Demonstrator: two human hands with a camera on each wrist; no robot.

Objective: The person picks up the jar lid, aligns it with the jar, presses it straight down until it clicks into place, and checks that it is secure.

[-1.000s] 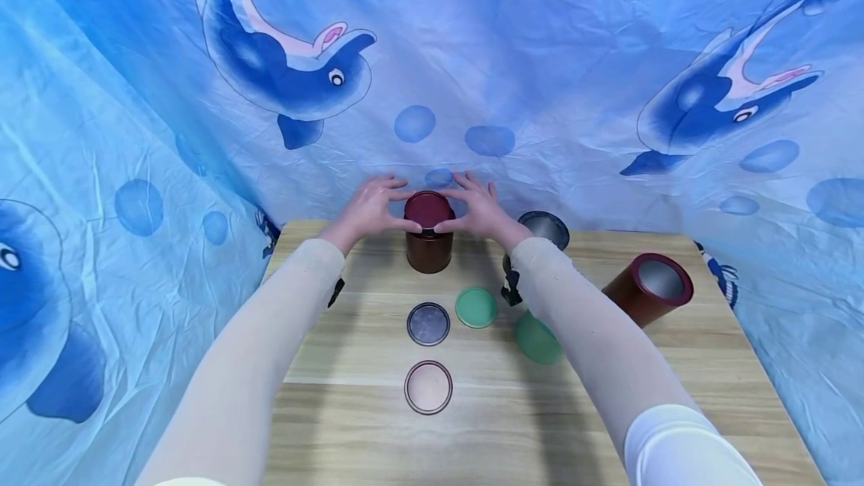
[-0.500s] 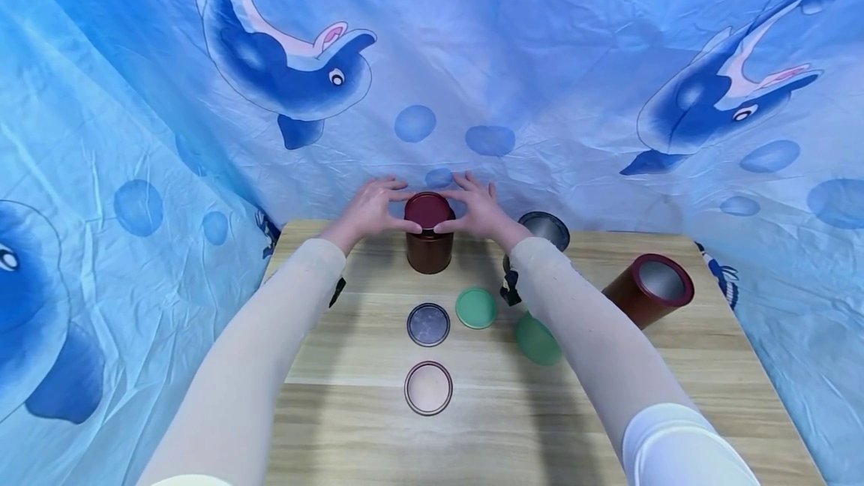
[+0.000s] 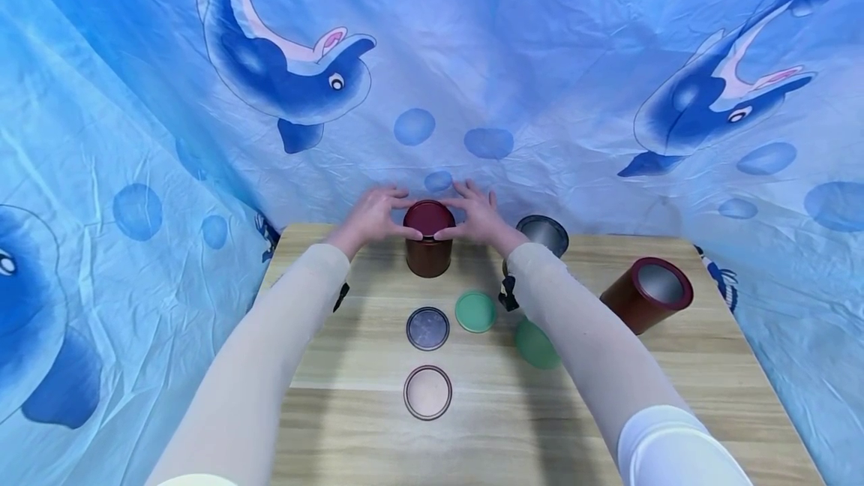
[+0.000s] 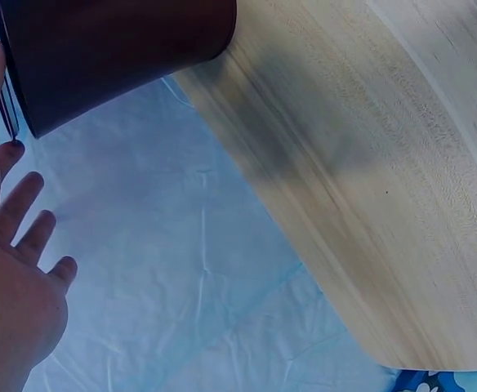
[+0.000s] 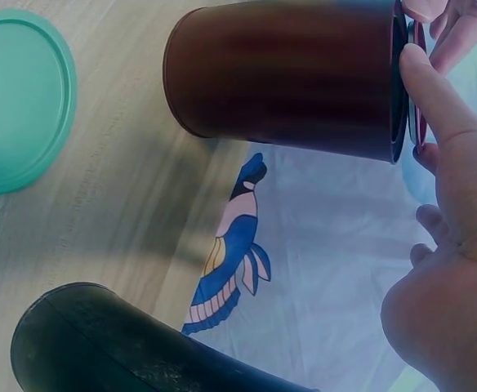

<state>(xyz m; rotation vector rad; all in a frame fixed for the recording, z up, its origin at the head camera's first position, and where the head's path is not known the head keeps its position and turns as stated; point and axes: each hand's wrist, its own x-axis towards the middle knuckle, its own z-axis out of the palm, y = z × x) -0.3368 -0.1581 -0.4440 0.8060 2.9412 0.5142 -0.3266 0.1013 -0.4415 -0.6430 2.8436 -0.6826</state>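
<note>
The left hand (image 3: 374, 214) and right hand (image 3: 476, 216) pinch the dark red lid (image 3: 428, 219) from opposite sides, thumbs on its near edge and forefingers round behind. The lid lies between the two sets of fingers at the mouth of a brown can (image 3: 429, 258), which stands upright below them on the worktop (image 3: 364, 426); I cannot tell whether it is fully seated. Nearer the person than the fingers lie a grey lid (image 3: 428, 328), a green lid (image 3: 475, 312) beside it and a pale pink lid (image 3: 428, 393). To the right of the fingers stand a black can (image 3: 544, 232) and, farther off, an open red can (image 3: 648, 295); a green tub (image 3: 537, 343) is partly hidden by the right sleeve (image 3: 587, 321).
</note>
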